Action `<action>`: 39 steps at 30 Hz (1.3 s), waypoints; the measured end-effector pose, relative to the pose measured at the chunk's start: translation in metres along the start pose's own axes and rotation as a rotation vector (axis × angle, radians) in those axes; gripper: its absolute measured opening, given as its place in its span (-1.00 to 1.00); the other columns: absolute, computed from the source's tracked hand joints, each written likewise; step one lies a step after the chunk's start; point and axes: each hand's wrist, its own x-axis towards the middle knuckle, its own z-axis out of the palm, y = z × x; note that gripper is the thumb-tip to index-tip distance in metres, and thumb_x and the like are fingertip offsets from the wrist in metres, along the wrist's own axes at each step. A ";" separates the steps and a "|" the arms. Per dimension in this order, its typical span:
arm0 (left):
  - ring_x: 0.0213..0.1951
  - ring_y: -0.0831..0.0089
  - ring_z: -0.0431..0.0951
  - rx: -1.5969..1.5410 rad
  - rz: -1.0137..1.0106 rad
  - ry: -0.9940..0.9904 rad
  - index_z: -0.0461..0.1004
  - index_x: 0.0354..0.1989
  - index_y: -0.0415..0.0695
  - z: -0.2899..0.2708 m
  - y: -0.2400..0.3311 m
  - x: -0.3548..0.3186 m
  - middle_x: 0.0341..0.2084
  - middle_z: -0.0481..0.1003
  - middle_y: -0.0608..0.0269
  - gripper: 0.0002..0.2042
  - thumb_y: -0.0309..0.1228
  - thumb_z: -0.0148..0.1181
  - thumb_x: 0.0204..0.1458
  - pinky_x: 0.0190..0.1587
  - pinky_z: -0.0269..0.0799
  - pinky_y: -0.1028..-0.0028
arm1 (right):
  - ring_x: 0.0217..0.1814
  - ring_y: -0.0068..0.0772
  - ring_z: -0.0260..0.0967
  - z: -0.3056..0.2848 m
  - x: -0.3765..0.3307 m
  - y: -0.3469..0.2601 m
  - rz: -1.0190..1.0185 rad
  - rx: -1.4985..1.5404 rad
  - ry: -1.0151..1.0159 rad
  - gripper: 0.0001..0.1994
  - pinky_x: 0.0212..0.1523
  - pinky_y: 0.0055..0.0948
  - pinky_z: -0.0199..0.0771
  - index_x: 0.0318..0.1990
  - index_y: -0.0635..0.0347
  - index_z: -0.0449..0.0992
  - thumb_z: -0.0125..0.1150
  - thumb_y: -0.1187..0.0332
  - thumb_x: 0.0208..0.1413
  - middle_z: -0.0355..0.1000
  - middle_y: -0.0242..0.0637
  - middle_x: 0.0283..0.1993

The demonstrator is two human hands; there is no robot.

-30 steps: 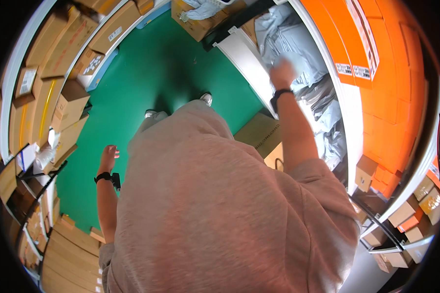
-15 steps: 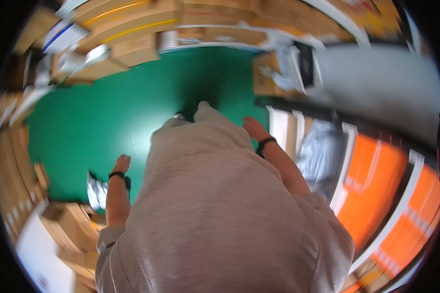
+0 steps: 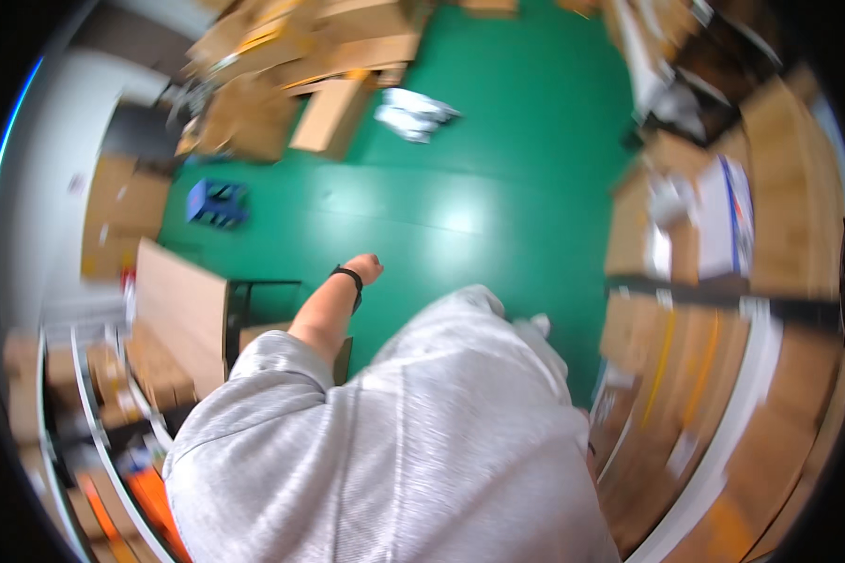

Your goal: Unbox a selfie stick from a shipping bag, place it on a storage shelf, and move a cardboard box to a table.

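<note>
My left hand (image 3: 364, 268) hangs over the green floor (image 3: 535, 220), ahead of my body and to the left. Its fingers are loosely curled, with nothing visible in them. A black band (image 3: 349, 280) circles that wrist. The hand touches nothing; closest to it is a light wooden panel (image 3: 183, 305) on a dark frame, to its left. My right hand is hidden behind my grey shirt (image 3: 441, 450).
Shelves with cardboard boxes (image 3: 671, 366) run close along my right. A blue plastic stool (image 3: 218, 204) stands at left. Farther ahead lie a silvery bag (image 3: 413, 114) and piled cardboard boxes (image 3: 333, 117). Another rack (image 3: 94, 394) with boxes is at lower left.
My body has turned left; the shelves that were ahead now stand at my right, and the bag lies ahead. My left hand has swung forward. The right hand has gone out of sight.
</note>
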 end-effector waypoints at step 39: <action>0.13 -0.06 0.55 -0.650 -0.333 0.048 0.42 0.12 -0.14 -0.258 0.111 0.203 0.05 0.55 -0.16 -0.69 -0.47 -0.12 0.26 0.19 0.43 0.08 | -0.05 -0.03 0.51 -0.568 0.613 -0.681 -0.209 -0.320 0.003 -0.85 -0.01 -0.13 0.49 -0.13 0.16 0.49 0.02 0.42 0.23 0.54 0.00 -0.14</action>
